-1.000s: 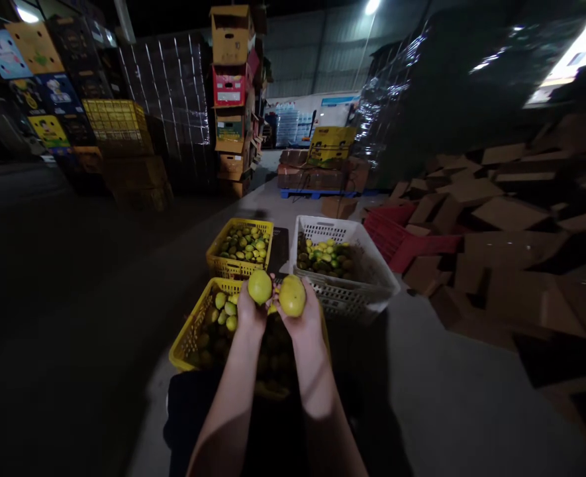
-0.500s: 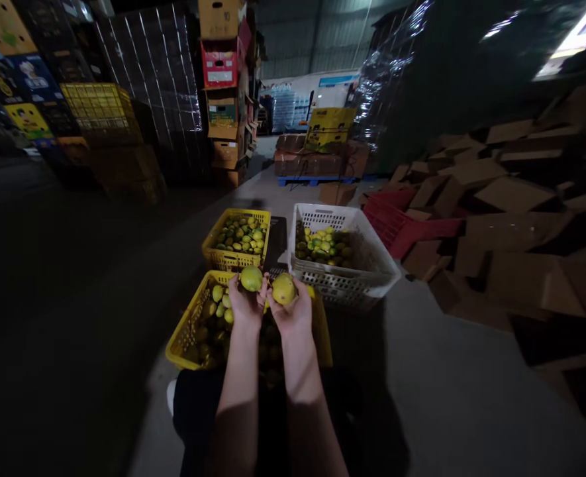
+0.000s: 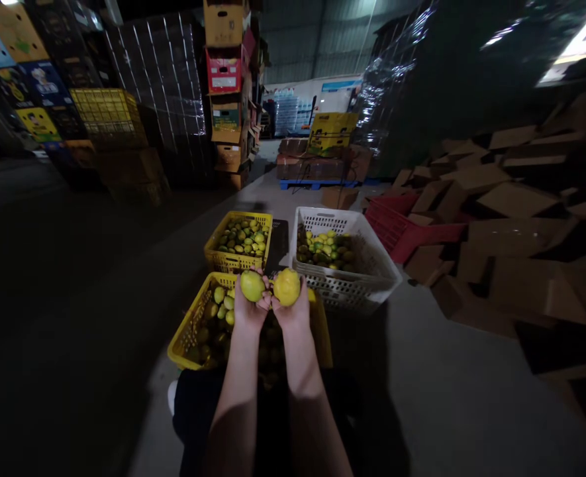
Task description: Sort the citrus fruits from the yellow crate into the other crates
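Resting in my left hand (image 3: 249, 311) is a greenish-yellow lemon (image 3: 251, 285), with the fingers curled round it. My right hand (image 3: 293, 313) grips a yellower lemon (image 3: 287, 287) with a bumpy skin. The two hands are side by side above the near yellow crate (image 3: 186, 331), which holds several lemons (image 3: 220, 298), partly in shadow. Beyond it stands a second yellow crate (image 3: 213, 257) full of green and yellow lemons (image 3: 245, 237). To the right, a white crate (image 3: 372, 265) has lemons (image 3: 325, 248) in its far left part.
A red crate (image 3: 396, 228) and a heap of flattened cartons (image 3: 516, 245) lie on the right. Stacked cardboard boxes (image 3: 226, 73) rise at the back. Yellow boxes (image 3: 331, 129) sit on a blue pallet (image 3: 312, 183). A yellow crate stack (image 3: 108, 116) stands at the left.
The lemon in my right hand has turned and shows a different, bumpier side. The left lemon has also turned slightly. The scene has shifted a little downward in view.
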Motion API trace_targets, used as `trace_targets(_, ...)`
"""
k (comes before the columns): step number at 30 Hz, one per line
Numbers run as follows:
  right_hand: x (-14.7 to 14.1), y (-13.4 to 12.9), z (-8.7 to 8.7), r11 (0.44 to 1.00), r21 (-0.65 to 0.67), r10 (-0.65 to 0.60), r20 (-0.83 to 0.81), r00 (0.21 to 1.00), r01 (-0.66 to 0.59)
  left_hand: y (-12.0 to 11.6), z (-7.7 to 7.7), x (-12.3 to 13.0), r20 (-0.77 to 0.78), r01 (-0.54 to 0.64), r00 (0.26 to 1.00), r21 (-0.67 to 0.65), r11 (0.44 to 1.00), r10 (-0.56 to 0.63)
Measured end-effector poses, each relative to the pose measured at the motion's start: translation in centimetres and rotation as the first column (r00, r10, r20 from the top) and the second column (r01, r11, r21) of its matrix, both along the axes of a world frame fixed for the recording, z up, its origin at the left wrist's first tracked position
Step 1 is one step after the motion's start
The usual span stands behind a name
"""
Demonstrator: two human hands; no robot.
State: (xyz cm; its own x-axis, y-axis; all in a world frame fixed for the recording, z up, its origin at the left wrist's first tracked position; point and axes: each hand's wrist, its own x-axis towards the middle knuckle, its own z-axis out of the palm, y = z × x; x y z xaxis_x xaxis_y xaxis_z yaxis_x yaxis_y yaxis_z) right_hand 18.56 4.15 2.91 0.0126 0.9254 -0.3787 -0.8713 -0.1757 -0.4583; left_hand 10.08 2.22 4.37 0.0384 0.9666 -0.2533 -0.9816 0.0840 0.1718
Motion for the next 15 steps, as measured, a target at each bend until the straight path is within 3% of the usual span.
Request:
trace_targets(3,-0.08,-0.41,0.47,1.000,-0.009,0.011,0.017,1.000,-0.011,0.05,0.00,-0.12,-0.018,0.013,1.000,-0.051,0.999,-0.014)
trace_targets(8,-0.33,-0.97,0.76,0.987,0.161,0.010,0.059,0.998,-0.020,0.03,0.18,-0.07,-0.138,0.023,0.990,-0.064,0.998,-0.031)
trace_targets(15,-0.22,-0.22,0.29,0.999,-0.027,-0.020,0.065,0.998,0.022,0.59,-0.12,-0.13,-0.039,0.016,0.999,-0.261,0.965,-0.027)
